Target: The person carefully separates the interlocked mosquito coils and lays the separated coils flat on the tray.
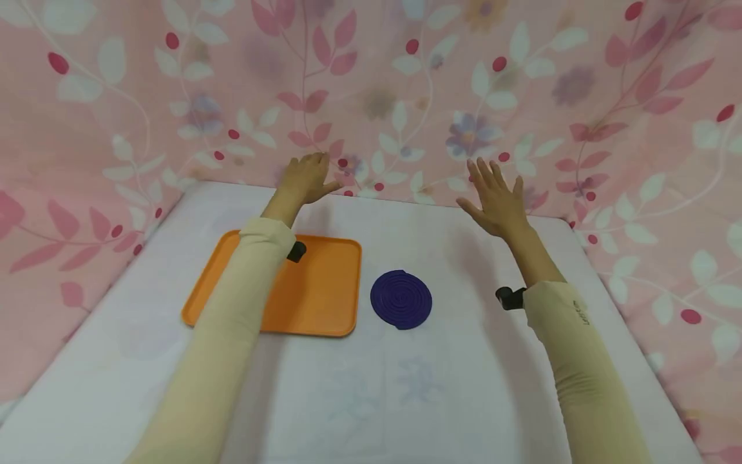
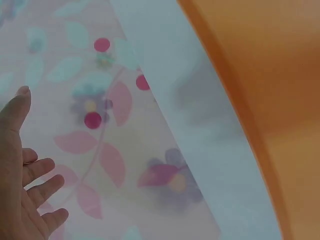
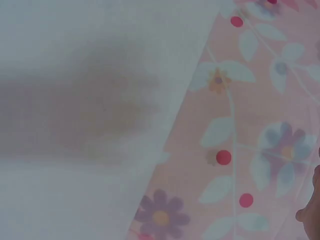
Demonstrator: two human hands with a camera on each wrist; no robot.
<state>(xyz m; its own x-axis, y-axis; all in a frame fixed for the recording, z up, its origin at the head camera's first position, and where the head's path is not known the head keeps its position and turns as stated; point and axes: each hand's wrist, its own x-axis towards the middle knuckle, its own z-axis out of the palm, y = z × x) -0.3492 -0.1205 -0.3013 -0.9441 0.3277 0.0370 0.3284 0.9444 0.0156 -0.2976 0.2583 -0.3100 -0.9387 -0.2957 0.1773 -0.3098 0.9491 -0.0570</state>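
Note:
My left hand [image 1: 307, 179] is held out past the back rim of an orange tray [image 1: 324, 287], its fingers extended and nothing in them. The left wrist view shows the same hand [image 2: 25, 175] with the thumb spread from the fingers, and the tray's edge [image 2: 235, 105] at the right. Over the back right of the table, my right hand [image 1: 497, 203] has its fingers straight and apart, holding nothing. Only a small part of that hand [image 3: 312, 205] shows in the right wrist view. Between the arms lies a flat, round, dark purple mat with spiral grooves [image 1: 401, 299].
The white-covered table [image 1: 359, 399] bears the tray on the left and the purple mat near its middle. A pink floral curtain [image 1: 371, 84] hangs along the back and both sides. Small black cameras sit at the left wrist [image 1: 297, 251] and right wrist [image 1: 511, 298].

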